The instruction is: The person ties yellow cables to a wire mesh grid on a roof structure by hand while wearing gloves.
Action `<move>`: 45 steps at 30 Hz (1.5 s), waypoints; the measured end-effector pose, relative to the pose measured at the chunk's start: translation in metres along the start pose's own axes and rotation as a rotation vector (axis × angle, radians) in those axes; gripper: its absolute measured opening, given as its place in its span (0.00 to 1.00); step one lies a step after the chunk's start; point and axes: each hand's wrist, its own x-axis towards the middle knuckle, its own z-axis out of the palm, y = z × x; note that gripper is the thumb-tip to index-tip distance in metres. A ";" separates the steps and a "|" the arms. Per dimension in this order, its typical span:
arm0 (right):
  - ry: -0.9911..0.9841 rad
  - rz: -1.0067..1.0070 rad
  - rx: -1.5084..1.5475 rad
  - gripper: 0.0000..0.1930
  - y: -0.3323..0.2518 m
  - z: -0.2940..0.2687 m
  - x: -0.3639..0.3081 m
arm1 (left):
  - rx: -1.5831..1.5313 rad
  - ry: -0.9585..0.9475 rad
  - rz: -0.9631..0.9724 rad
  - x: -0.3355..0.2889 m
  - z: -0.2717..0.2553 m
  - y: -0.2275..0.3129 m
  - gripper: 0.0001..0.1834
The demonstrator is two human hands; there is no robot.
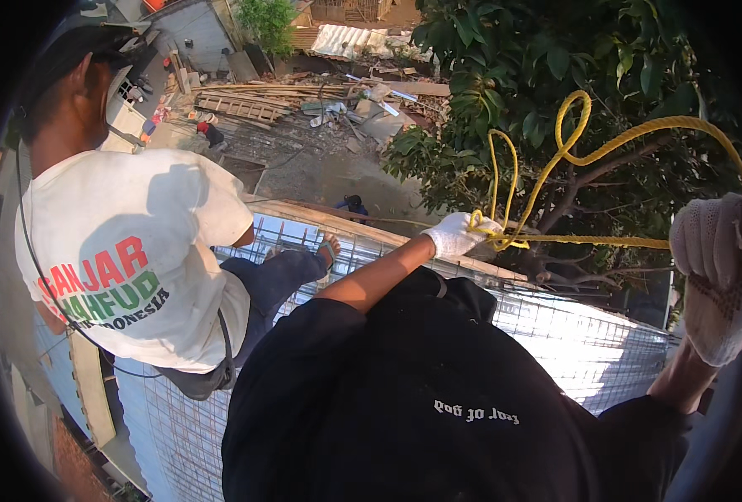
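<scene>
Worker high on steel mesh (pixel 555 335) above building site. Left hand (pixel 459 234), white-gloved, stretched far, grip clenched around yellow rope (pixel 593 241). Right hand (pixel 714 276), also gloved, at right edge, grip closed on same rope, taut between both hands, slack looping up before tree (pixel 538 75). Co-worker in white shirt (pixel 128 259) crouches at left on mesh.

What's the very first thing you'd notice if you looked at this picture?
The bright yellow rope looping in the air at upper right stands out first, gripped by the left hand and the right hand, both in white gloves. Next is the co-worker in a white shirt at left, sitting high above the wire mesh, with a yard of timber far below.
</scene>
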 end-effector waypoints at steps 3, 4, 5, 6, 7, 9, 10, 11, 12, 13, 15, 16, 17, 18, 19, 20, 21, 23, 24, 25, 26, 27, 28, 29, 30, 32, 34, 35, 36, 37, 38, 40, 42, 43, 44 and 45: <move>0.059 0.077 0.250 0.19 0.036 -0.060 -0.019 | 0.047 -0.045 -0.158 -0.066 0.011 -0.086 0.17; 0.195 0.180 0.299 0.20 0.059 -0.063 -0.022 | 0.050 0.001 -0.182 -0.106 0.001 -0.102 0.16; 0.333 0.278 0.356 0.21 0.084 -0.063 -0.023 | 0.063 0.022 -0.290 -0.138 -0.008 -0.095 0.12; 0.445 0.408 0.432 0.22 0.140 -0.079 -0.006 | 0.085 0.059 -0.407 -0.174 -0.018 -0.083 0.10; 0.604 0.517 0.478 0.24 0.182 -0.095 0.004 | 0.009 0.150 -0.380 -0.194 -0.021 -0.088 0.13; 0.802 0.633 0.425 0.24 0.274 -0.086 0.009 | 0.221 0.114 -0.574 -0.212 -0.030 -0.088 0.15; 0.876 0.711 0.459 0.24 0.314 -0.086 0.007 | 0.356 0.106 -0.573 -0.211 -0.026 -0.075 0.18; 0.903 0.755 0.409 0.23 0.359 -0.083 0.004 | 0.375 0.225 -0.584 -0.218 -0.020 -0.075 0.20; 0.923 0.805 0.359 0.23 0.404 -0.080 -0.003 | 0.398 0.346 -0.598 -0.227 -0.018 -0.079 0.23; 0.942 0.848 0.372 0.21 0.447 -0.081 -0.008 | 0.319 0.384 -0.679 -0.233 -0.023 -0.087 0.22; 0.897 0.944 0.217 0.18 0.529 -0.070 -0.025 | 0.143 0.464 -0.823 -0.244 -0.024 -0.106 0.21; 0.720 0.950 -0.016 0.18 0.585 -0.064 -0.040 | 0.094 0.510 -0.849 -0.246 -0.029 -0.108 0.20; 0.467 0.735 -0.750 0.18 0.656 -0.054 -0.064 | 0.048 0.544 -0.865 -0.240 -0.040 -0.106 0.20; 0.234 0.888 -0.971 0.20 0.673 0.014 -0.055 | 0.015 0.626 -0.897 -0.245 -0.050 -0.111 0.19; -0.033 0.853 -0.925 0.24 0.686 0.074 -0.059 | -0.028 0.689 -0.917 -0.253 -0.057 -0.116 0.19; -0.360 0.703 -0.869 0.33 0.681 0.129 -0.062 | -0.068 0.737 -0.920 -0.251 -0.059 -0.115 0.19; -0.642 0.540 -0.755 0.45 0.674 0.181 -0.066 | -0.121 0.772 -0.911 -0.241 -0.057 -0.110 0.19; -0.847 0.006 -0.550 0.44 0.674 0.277 -0.078 | -0.245 0.813 -0.908 -0.244 -0.070 -0.115 0.18; -0.961 0.113 -0.537 0.37 0.695 0.328 -0.095 | -0.218 0.822 -0.865 -0.246 -0.074 -0.119 0.18; -1.069 0.220 -0.521 0.30 0.717 0.364 -0.108 | -0.188 0.829 -0.821 -0.247 -0.080 -0.124 0.17; -1.107 0.318 -0.569 0.24 0.717 0.374 -0.107 | -0.161 0.850 -0.779 -0.255 -0.086 -0.126 0.17; -1.139 0.420 -0.626 0.19 0.712 0.376 -0.105 | -0.260 0.852 -0.810 -0.257 -0.096 -0.125 0.17; -1.168 0.527 -0.686 0.15 0.703 0.372 -0.105 | -0.364 0.850 -0.840 -0.253 -0.104 -0.121 0.17; -1.200 0.550 -0.718 0.14 0.692 0.358 -0.096 | -0.476 0.858 -0.856 -0.251 -0.108 -0.120 0.16; -1.239 0.555 -0.756 0.15 0.681 0.346 -0.082 | -0.468 0.830 -0.842 -0.257 -0.107 -0.131 0.16; -1.126 0.590 -0.769 0.18 0.697 0.338 -0.082 | -0.524 0.772 -0.808 -0.247 -0.120 -0.133 0.16; -1.155 0.583 -0.873 0.19 0.683 0.371 -0.074 | -0.590 0.836 -0.762 -0.261 -0.155 -0.138 0.17; -1.105 0.632 -0.849 0.20 0.680 0.389 -0.063 | -0.623 0.866 -0.739 -0.270 -0.172 -0.139 0.17; -1.102 0.621 -0.870 0.20 0.681 0.405 -0.059 | -0.585 0.822 -0.754 -0.282 -0.187 -0.142 0.17; -1.097 0.611 -0.890 0.21 0.682 0.420 -0.054 | -0.546 0.778 -0.770 -0.293 -0.201 -0.145 0.17; -1.093 0.602 -0.912 0.21 0.683 0.433 -0.049 | -0.506 0.733 -0.785 -0.303 -0.215 -0.147 0.17; -1.104 0.632 -0.906 0.24 0.671 0.448 -0.038 | -0.478 0.724 -0.794 -0.308 -0.232 -0.148 0.17; -1.132 0.663 -0.900 0.25 0.675 0.456 -0.042 | -0.456 0.681 -0.810 -0.308 -0.244 -0.148 0.17; -1.089 0.703 -0.844 0.24 0.664 0.455 -0.049 | -0.552 0.705 -0.829 -0.310 -0.240 -0.148 0.17; -1.070 0.672 -0.871 0.22 0.671 0.458 -0.041 | -0.561 0.707 -0.799 -0.307 -0.248 -0.154 0.18; -1.052 0.666 -0.889 0.20 0.680 0.457 -0.044 | -0.574 0.692 -0.789 -0.304 -0.251 -0.157 0.18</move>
